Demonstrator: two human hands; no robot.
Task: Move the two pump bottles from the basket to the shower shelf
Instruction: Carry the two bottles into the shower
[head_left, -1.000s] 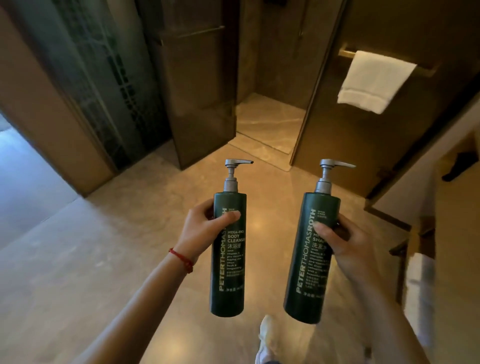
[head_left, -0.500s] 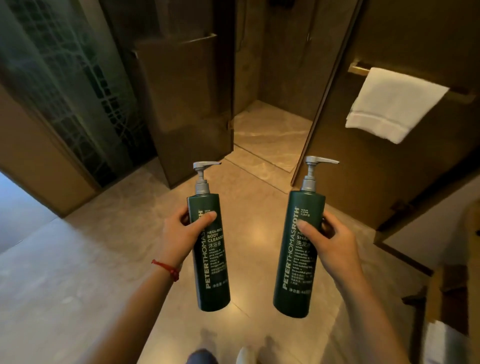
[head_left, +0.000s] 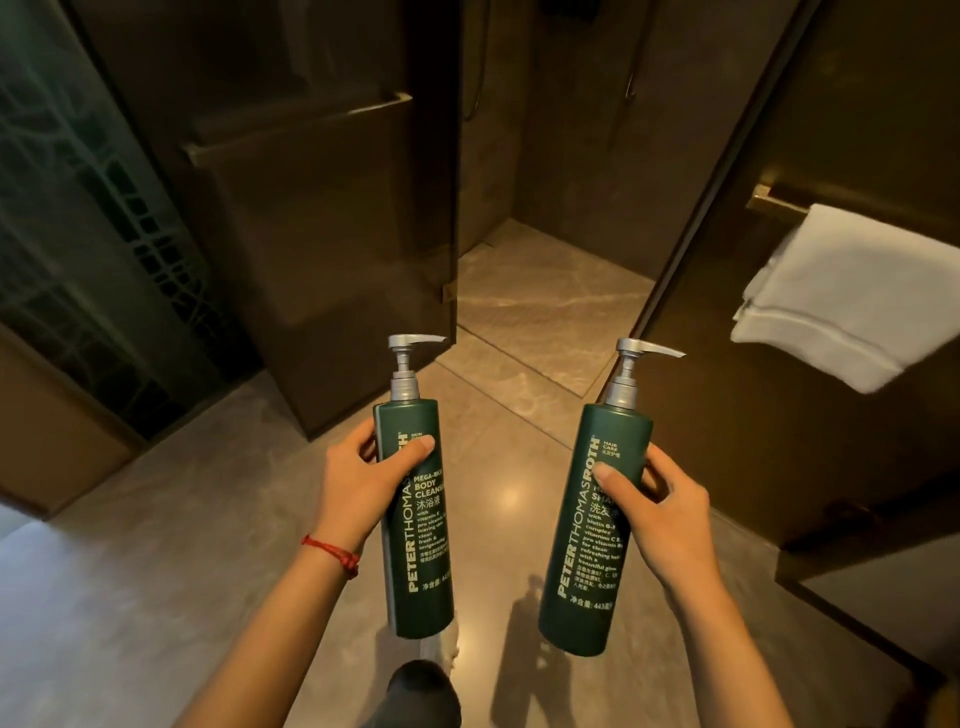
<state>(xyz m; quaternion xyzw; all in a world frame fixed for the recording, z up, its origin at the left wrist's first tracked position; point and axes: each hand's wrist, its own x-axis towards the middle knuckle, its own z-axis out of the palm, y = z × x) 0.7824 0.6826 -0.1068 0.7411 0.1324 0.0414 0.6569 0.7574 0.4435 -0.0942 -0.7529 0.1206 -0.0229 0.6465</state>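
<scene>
Left hand (head_left: 358, 493) grips the body cleanser bottle (head_left: 418, 519) at frame centre; right hand (head_left: 660, 519) grips the shampoo bottle (head_left: 592, 530) beside it, both upright, 2 pumps capped.

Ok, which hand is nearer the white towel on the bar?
Right. The right hand, holding the shampoo bottle, sits just below-left of the white towel. The left hand, gripping the body cleanser bottle, is farther left, across the doorway.
</scene>
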